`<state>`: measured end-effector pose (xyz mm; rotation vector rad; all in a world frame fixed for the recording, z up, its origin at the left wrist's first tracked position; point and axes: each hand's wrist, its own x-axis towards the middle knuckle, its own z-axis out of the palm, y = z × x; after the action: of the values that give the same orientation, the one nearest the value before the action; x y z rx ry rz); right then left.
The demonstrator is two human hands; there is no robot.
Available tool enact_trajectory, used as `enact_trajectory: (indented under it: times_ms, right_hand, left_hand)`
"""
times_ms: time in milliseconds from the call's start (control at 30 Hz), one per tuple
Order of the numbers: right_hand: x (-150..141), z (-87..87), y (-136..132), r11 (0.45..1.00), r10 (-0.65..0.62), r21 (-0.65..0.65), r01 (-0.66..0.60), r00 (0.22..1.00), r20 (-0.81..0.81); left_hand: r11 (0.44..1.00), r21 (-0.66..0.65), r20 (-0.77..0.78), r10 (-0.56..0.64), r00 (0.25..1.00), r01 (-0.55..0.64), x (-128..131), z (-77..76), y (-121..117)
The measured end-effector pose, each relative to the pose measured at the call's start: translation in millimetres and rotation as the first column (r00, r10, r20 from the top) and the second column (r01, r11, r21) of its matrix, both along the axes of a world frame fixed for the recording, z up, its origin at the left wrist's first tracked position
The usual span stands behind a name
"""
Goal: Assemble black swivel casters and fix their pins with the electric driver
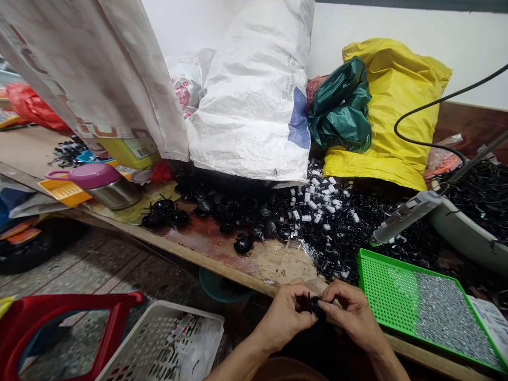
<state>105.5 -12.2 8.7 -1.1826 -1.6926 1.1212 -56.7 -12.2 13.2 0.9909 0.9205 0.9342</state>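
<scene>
My left hand (286, 315) and my right hand (351, 312) meet just below the near edge of the wooden bench (222, 248). Both pinch a small black plastic part (315, 306) between thumbs and fingertips. Directly above the hands lies a heap of small black parts (349, 238) mixed with short white pieces (317, 203). Rounded black housings (242, 244) are scattered left of that heap.
A green perforated tray (391, 288) holding tiny silver screws sits right of my hands, with an electric screwdriver (405, 214) hanging on a cable behind it. White, yellow and green sacks stand at the back. A red stool (119, 312) and white basket (166, 338) are on the floor.
</scene>
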Motion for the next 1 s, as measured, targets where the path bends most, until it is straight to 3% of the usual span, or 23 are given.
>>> enact_trajectory:
  times_ms: [67, 133, 233, 300, 367, 433, 500, 567, 633, 767, 900, 1000]
  right_hand:
    - [2, -4.0, -1, 0.992, -0.018, -0.125, 0.006, 0.995, -0.097]
    - [-2, -9.3, -1, 0.971, -0.071, -0.24, 0.015, 0.971, -0.227]
    - [-15, -16.0, 0, 0.94, -0.21, -0.331, 0.077, 0.898, -0.388]
    - [-22, -16.6, 5, 0.937, -0.266, -0.315, 0.147, 0.888, -0.374]
    - [-21, -12.7, 14, 0.956, -0.234, -0.23, 0.181, 0.944, -0.232]
    - [-8, -6.1, 29, 0.978, -0.201, -0.055, 0.201, 0.98, 0.008]
    - [13, 0.0, 49, 0.925, -0.349, 0.243, 0.293, 0.907, 0.235]
    - [32, 2.4, 69, 0.823, -0.526, 0.475, 0.311, 0.732, 0.432]
    - [41, 0.2, 84, 0.82, -0.54, 0.497, 0.282, 0.669, 0.511]
    - [33, -10.0, 94, 0.877, -0.455, 0.442, 0.188, 0.618, 0.641]
    - [29, -9.7, 95, 0.921, -0.35, 0.381, 0.084, 0.613, 0.709]
    - [41, -3.0, 105, 0.928, -0.333, 0.363, 0.078, 0.607, 0.721]
  left_hand:
    - [0.992, 0.121, -0.152, -0.013, 0.988, 0.032, -1, 3.9, 0]
    - [0.988, 0.143, -0.197, -0.037, 0.98, 0.066, -1, 7.3, 1]
    - [0.999, 0.015, -0.01, -0.046, 0.999, 0.046, 0, 10.5, 5]
    - [0.992, -0.128, 0.153, 0.03, 0.988, -0.01, 1, 9.3, 9]
    - [0.973, -0.216, 0.23, 0.134, 0.964, -0.084, 1, 3.9, 15]
    - [0.962, -0.197, 0.198, 0.229, 0.953, -0.19, -1, -5.4, 21]
    - [0.95, -0.13, 0.114, 0.3, 0.947, -0.286, -5, -16.5, 26]
    - [0.94, -0.074, 0.037, 0.335, 0.942, -0.332, -8, -26.7, 30]
    - [0.944, -0.038, -0.006, 0.328, 0.945, -0.328, -10, -33.9, 31]
    - [0.954, 0.021, -0.059, 0.299, 0.952, -0.298, -11, -40.0, 31]
    - [0.954, 0.087, -0.087, 0.295, 0.952, -0.288, -12, -41.2, 29]
    - [0.949, 0.097, -0.088, 0.309, 0.947, -0.3, -11, -41.7, 29]
